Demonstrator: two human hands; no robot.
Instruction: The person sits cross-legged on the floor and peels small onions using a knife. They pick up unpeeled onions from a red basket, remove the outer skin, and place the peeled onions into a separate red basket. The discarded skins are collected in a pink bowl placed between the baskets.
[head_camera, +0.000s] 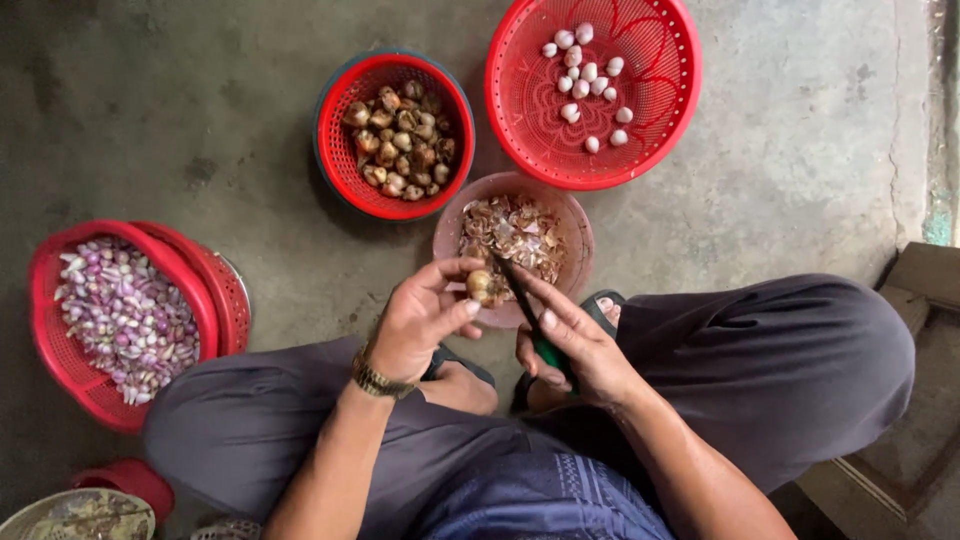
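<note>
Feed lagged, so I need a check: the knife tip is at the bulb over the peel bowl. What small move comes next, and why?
Probably draw the knife across the unpeeled bulb pinched in the left hand, since its brown skin is on and the peel bowl sits below.

Baskets crowd the floor ahead

The pink bowl (455, 225) sits just beyond the hands, two red baskets (345, 175) (520, 130) touching behind it, another (60, 350) at left; bare concrete (800, 170) lies open at right, knees hemming both sides.
</note>
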